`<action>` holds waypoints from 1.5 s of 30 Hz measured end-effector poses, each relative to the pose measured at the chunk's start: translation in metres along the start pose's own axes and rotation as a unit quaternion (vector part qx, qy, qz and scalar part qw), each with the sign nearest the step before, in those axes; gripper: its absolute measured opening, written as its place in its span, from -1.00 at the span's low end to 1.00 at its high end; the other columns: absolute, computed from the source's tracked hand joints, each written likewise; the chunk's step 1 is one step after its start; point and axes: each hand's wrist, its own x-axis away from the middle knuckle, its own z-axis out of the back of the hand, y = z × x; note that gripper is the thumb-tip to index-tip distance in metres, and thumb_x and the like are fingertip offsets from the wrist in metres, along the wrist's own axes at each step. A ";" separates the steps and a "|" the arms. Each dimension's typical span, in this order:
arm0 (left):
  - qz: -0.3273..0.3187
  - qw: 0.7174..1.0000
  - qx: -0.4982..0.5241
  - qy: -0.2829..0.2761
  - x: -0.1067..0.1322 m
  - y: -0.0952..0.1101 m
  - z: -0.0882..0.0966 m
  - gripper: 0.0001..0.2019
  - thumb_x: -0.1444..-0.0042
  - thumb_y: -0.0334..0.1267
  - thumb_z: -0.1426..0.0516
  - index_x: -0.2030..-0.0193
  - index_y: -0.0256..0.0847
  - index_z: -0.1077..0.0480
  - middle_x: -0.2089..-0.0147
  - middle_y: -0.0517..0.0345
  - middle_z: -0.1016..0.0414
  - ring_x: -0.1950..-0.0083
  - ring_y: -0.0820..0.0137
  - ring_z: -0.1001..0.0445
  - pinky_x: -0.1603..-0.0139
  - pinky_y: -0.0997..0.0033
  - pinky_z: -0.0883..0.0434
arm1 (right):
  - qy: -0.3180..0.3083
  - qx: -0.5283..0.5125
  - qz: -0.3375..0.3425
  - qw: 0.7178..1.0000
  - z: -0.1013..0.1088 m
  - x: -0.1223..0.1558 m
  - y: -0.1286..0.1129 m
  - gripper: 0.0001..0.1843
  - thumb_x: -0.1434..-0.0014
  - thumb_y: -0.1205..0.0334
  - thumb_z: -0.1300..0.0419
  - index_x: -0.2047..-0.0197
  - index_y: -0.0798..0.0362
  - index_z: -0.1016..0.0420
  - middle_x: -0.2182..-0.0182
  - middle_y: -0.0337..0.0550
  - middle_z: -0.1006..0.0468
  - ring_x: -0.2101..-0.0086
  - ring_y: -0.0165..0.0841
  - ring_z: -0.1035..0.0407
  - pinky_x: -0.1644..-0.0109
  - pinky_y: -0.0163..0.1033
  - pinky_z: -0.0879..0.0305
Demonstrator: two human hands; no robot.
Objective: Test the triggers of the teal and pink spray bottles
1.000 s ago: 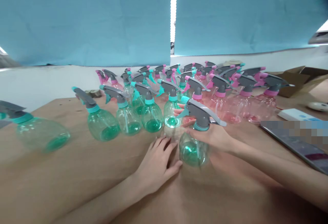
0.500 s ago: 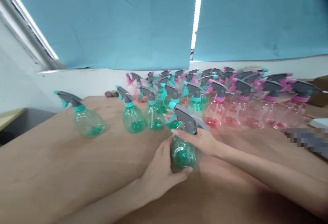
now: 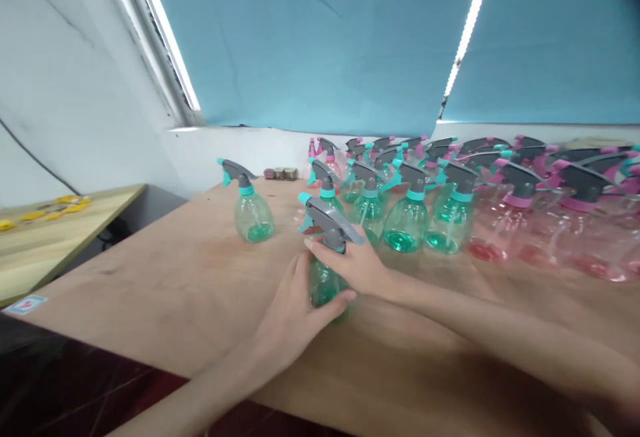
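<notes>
Between both hands is a clear green spray bottle with a grey trigger head and a teal nozzle pointing left. My left hand wraps the lower body from the left, thumb across the near side. My right hand grips the neck and collar, partly covering them. The bottle's base is partly hidden by the left thumb. Farther left, a single green spray bottle stands upright on the table. Just behind my hands, a row of green spray bottles stands side by side.
Several pink spray bottles continue the rows on the right. The brown tabletop has its near edge at lower left. Small blocks lie by the wall. A side table at left carries yellow items.
The view has swung left, so the rows of bottles appear farther right. Both hands still hold the same green bottle, which sits slightly more to the left in view.
</notes>
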 end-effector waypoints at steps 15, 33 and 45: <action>-0.003 0.976 -0.178 0.124 -0.036 -0.092 0.035 -0.36 -0.10 0.24 -0.13 -0.16 -0.19 -0.23 -0.04 -0.05 -0.38 -0.07 0.07 -0.40 -0.07 0.07 -0.34 | -0.011 0.292 -0.053 0.955 0.038 -0.013 0.015 -0.62 -0.19 -0.08 -0.11 0.10 0.03 -0.41 0.12 -0.09 -0.54 0.40 -0.34 -0.45 0.22 -0.10 -0.34; -0.011 0.932 -0.337 0.135 -0.085 -0.083 0.037 -0.42 -0.11 0.17 -0.16 -0.07 -0.30 -0.37 0.02 -0.16 -0.42 -0.07 -0.03 -0.28 -0.07 0.01 -0.23 | -0.031 0.256 -0.155 0.954 0.029 -0.048 0.034 -0.30 -0.15 -0.12 -0.15 -0.25 0.08 -0.20 0.46 -0.11 -0.58 0.49 -0.17 -0.51 0.33 -0.06 -0.39; -0.029 0.917 -0.378 0.124 -0.099 -0.087 0.036 -0.44 -0.16 0.14 -0.12 -0.13 -0.26 -0.35 -0.06 -0.17 -0.33 -0.09 -0.06 -0.24 -0.08 0.01 -0.18 | -0.053 0.219 -0.194 0.955 0.022 -0.057 0.038 -0.35 -0.17 -0.04 -0.14 -0.22 0.14 -0.16 0.56 -0.15 -0.51 0.70 -0.30 -0.38 0.65 -0.22 -0.28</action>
